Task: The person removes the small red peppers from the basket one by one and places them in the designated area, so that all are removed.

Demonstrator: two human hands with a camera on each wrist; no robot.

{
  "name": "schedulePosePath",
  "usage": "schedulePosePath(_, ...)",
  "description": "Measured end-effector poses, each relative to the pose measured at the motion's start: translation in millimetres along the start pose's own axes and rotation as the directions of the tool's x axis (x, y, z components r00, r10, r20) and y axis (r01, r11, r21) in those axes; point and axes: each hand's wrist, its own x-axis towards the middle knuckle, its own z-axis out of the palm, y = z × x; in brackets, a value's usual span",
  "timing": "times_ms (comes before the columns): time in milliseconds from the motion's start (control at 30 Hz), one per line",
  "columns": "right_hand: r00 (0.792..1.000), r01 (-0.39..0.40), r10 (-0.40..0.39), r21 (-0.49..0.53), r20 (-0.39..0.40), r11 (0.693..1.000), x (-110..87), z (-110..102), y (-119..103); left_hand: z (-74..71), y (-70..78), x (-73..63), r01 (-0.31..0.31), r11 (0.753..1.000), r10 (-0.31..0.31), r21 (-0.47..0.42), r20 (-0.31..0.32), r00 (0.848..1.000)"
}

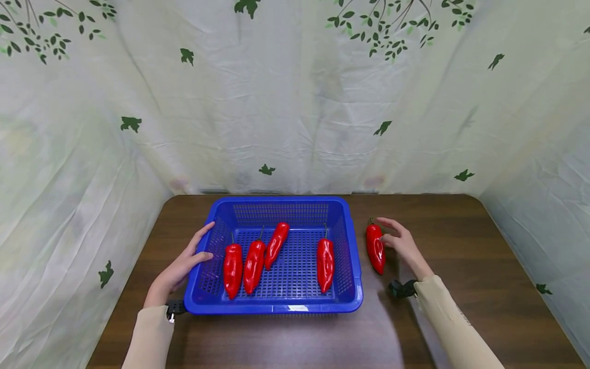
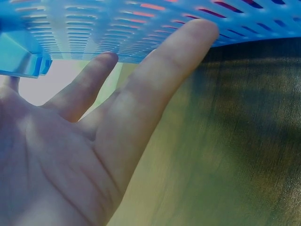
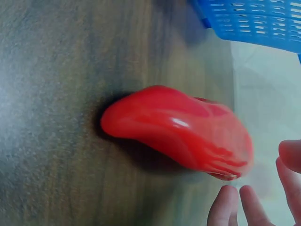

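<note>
A blue plastic basket [image 1: 276, 308] with slotted walls holds several glossy red chili peppers: three in its left half, and one pepper [image 1: 325, 265] toward the right wall. My left hand [image 1: 177, 269] grips the basket's left side, thumb over the rim and long fingers [image 2: 164, 66] along the slotted outer wall. Outside the basket, on its right, another red chili pepper [image 1: 375, 248] lies on the table, stem pointing away. My right hand [image 1: 403, 247] is beside its stem end, fingers spread. In the right wrist view, the fingertips [image 3: 225, 200] come close to the wide end of this pepper.
The brown wooden table [image 1: 461, 256] extends to both sides of the basket. Behind it hangs a pale curtain [image 1: 295, 118] with a green leaf print, which also encloses the left and right sides. A dark band is around each wrist.
</note>
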Motion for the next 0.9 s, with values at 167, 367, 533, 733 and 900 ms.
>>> schedulePosePath(167, 1.0, 0.017, -0.016, 0.013, -0.017, 1.0, -1.3, -2.4, -5.4, 0.2, -0.3, -0.5, 0.001, 1.0, -0.001, -0.001, -0.001, 1.0)
schedulePosePath(367, 0.999, 0.038, -0.038, 0.032, -0.027, 0.999, -0.2, -2.0, -13.0, 0.6, -0.4, -0.4, 0.004, 1.0, -0.004, -0.001, -0.006, 1.0)
schedulePosePath(533, 0.998, 0.05, -0.049, 0.041, -0.035, 0.998, -1.6, 3.0, -24.7, 0.6, -0.1, 0.2, 0.005, 1.0, -0.005, 0.0, -0.01, 1.0)
schedulePosePath(733, 0.997, 0.068, -0.066, 0.075, -0.03, 0.995, -2.2, 11.2, -40.9, 0.6, 0.3, 0.6, 0.008, 1.0, -0.008, -0.008, -0.01, 1.0)
schedulePosePath(900, 0.996, 0.094, -0.094, 0.105, -0.005, 0.99, -2.3, 17.1, -52.4, 0.9, 0.6, 0.4, 0.011, 1.0, -0.011, -0.013, -0.009, 1.0)
